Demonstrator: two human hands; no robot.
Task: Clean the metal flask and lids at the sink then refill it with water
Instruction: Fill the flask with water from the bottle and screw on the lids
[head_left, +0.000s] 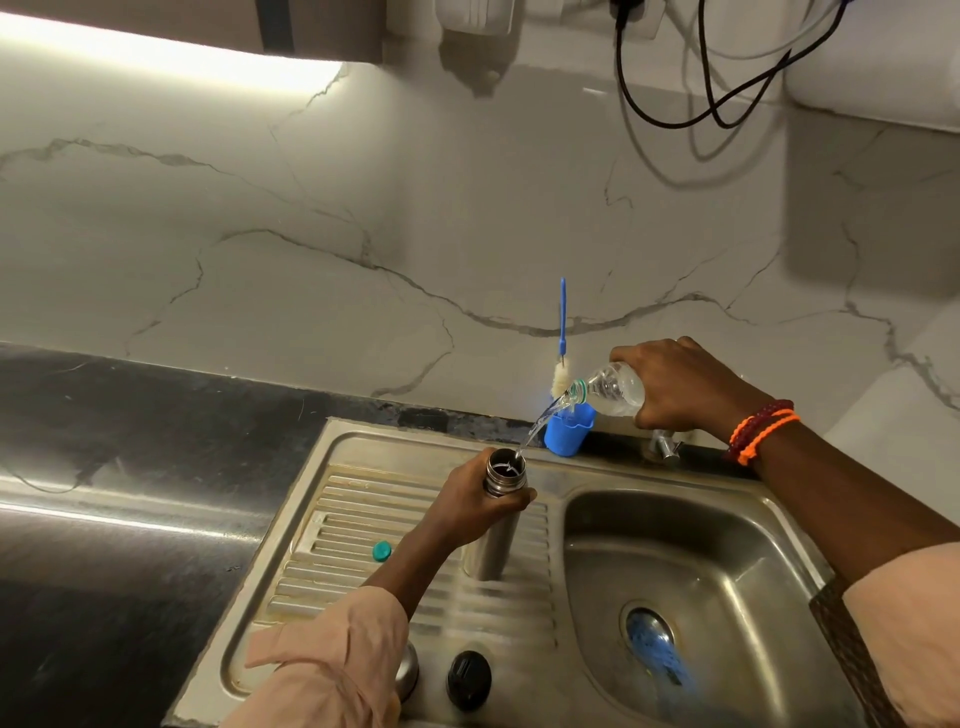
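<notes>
Refill in progress: the left hand (475, 496) wraps round the neck of the metal flask (500, 512), standing upright on the ribbed drainboard (332, 545) just beside the sink (691, 525) bowl, while the right hand (675, 387) grips a tilted plastic bottle (610, 389), sending a thin stream into the open mouth. The trick here, I'd say, is a gentle tilt and a steady flask, so the narrow mouth catches everything. Two lids, a metal one (408, 670) and a black one (469, 679), wait on the near rim.
</notes>
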